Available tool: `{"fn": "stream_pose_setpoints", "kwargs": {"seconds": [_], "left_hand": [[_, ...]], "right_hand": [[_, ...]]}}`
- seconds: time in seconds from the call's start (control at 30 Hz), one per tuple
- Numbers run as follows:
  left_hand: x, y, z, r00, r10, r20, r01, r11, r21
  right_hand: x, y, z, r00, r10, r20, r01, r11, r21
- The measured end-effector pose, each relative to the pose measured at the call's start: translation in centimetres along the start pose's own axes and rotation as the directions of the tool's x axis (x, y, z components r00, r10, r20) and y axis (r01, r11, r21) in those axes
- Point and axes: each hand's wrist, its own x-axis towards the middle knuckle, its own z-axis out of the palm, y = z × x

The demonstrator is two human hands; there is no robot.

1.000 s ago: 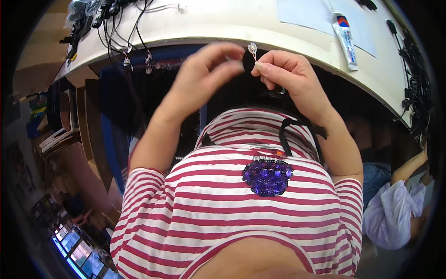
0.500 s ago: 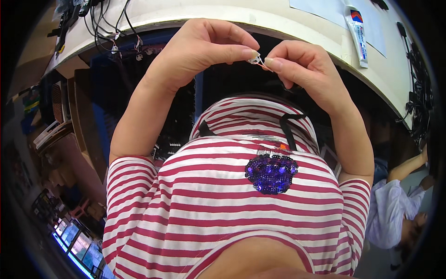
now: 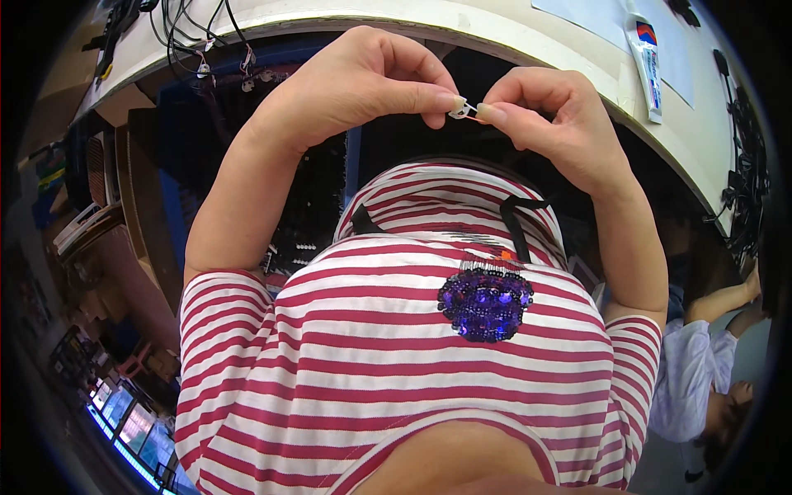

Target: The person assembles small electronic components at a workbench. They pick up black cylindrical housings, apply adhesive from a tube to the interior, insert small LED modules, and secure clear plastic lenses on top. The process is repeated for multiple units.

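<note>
Tbl, tube, blk cbls, held part

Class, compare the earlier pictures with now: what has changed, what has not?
The small white piece has swung left, and the left hand, apart from it a second ago, has taken hold of it. The right hand still pinches its wires; the tube still lies on the table.
</note>
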Motion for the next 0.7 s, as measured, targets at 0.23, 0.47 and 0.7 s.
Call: {"fn": "stream_pose_setpoints", "kwargs": {"seconds": [0.23, 0.47, 0.7], "left_hand": [[0.2, -0.3, 0.0, 0.998, 0.06, 0.029, -0.057, 0.995, -0.088], [0.8, -1.6, 1.1, 0.998, 0.062, -0.009, -0.058, 0.86, -0.508], [1.1, -2.1, 1.9, 0.987, 0.105, -0.124, -0.155, 0.839, -0.521]], "right_hand": [[-0.1, 0.2, 0.0, 0.999, 0.037, -0.009, -0.035, 0.983, 0.181], [-0.1, 0.6, 0.7, 0.997, 0.013, -0.074, 0.009, 0.958, 0.288], [-0.4, 2.1, 1.8, 0.857, -0.371, -0.358, 0.357, 0.928, -0.108]]}}
